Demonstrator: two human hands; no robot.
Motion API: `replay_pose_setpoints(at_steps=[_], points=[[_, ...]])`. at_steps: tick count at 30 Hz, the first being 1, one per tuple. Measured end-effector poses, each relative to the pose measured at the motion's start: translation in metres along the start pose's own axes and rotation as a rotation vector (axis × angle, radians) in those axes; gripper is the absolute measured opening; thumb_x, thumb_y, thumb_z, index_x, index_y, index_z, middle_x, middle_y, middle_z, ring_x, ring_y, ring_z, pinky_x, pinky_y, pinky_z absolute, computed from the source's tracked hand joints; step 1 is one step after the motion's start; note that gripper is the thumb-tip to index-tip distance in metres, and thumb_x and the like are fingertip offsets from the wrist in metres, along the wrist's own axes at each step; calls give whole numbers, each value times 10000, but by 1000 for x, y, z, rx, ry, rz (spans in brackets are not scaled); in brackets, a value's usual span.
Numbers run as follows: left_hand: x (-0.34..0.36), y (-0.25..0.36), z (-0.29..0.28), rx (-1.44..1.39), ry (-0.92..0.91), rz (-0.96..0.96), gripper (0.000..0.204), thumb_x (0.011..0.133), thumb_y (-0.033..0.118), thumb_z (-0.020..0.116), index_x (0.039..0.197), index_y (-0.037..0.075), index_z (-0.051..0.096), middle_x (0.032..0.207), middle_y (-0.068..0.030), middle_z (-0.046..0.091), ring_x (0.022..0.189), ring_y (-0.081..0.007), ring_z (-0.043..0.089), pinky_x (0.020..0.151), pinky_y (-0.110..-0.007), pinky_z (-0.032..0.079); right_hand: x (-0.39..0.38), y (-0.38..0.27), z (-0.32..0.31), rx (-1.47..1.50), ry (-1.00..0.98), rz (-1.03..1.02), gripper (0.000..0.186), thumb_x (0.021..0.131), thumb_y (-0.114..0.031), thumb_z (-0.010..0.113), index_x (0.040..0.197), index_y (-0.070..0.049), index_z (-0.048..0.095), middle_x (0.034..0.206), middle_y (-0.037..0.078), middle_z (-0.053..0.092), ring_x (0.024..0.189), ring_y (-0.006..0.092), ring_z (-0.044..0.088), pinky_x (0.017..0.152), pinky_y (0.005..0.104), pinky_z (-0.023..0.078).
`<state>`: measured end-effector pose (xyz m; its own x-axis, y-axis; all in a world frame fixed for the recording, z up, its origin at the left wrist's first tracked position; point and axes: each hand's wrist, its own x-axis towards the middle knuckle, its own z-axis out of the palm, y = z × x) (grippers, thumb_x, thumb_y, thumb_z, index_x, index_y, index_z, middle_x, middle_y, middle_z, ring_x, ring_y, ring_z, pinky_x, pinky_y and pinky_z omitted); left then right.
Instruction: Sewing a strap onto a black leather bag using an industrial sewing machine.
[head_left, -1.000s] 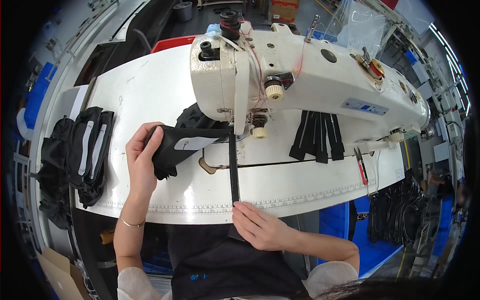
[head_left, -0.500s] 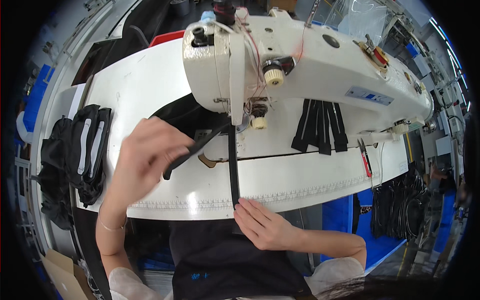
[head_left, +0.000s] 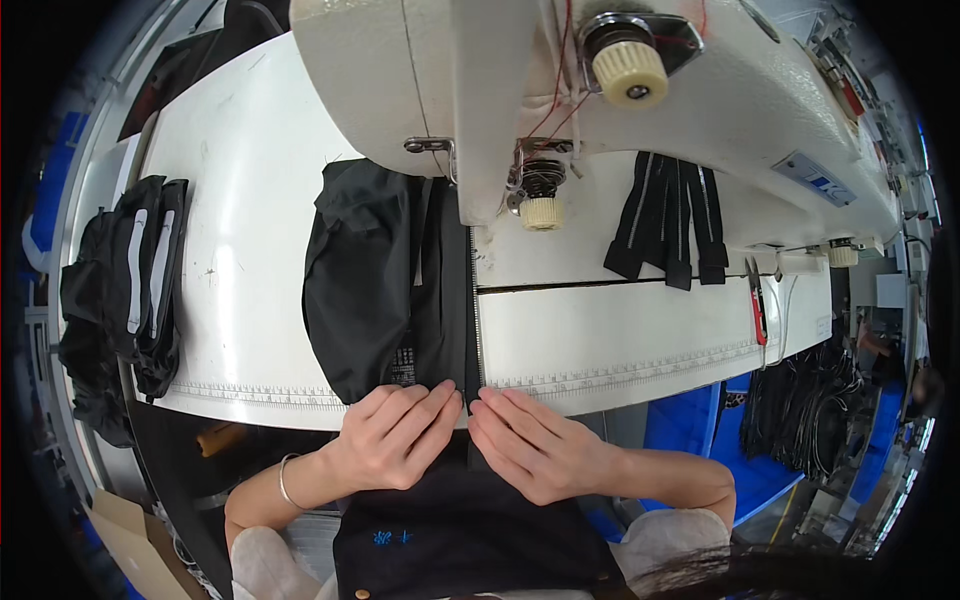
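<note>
A black fabric piece (head_left: 355, 270) lies on the white table left of the sewing machine's presser area, with a small printed label near its front edge. Along its right side runs a black zipper tape (head_left: 474, 300) with visible teeth. My left hand (head_left: 400, 437) is closed, fingertips pinching the fabric's front edge beside the tape. Close by, my right hand (head_left: 530, 445) is closed on the tape's near end. The white sewing machine (head_left: 480, 110) rises over the far end of both pieces and hides its needle.
Several black zipper strips (head_left: 668, 225) lie under the machine arm. Red-handled thread snips (head_left: 757, 305) rest to their right. Folded black fabric pieces (head_left: 125, 300) are stacked at the table's left end. Black strips (head_left: 795, 410) hang by a blue bin (head_left: 680, 440) at right.
My left hand has come down from the raised fabric to the front edge next to my right hand. The fabric now lies flatter beside the tape. The view has moved closer to the machine.
</note>
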<state>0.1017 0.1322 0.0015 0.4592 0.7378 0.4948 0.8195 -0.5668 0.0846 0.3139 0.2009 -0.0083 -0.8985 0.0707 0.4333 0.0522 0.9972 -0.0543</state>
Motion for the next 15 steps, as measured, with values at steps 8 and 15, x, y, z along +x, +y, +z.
replay_pose_setpoints(at_steps=[8,15], points=[[16,-19,-47,-341,-41,-338,243,713,-44,562,941,-50,645,1003,-166,657,739,-263,582,646,-308,476,3,1,-3,8,-47,-24,324,760,-148,540,1003,44,638,1086,172,599,1071,326,588,978,416,452],[44,-50,-68,-174,-19,-57,235,669,6,576,883,-52,655,968,-190,675,760,-217,625,647,-287,489,1,3,-5,-31,-92,-52,337,759,-158,543,1011,46,634,1083,174,598,1066,338,588,983,429,447]])
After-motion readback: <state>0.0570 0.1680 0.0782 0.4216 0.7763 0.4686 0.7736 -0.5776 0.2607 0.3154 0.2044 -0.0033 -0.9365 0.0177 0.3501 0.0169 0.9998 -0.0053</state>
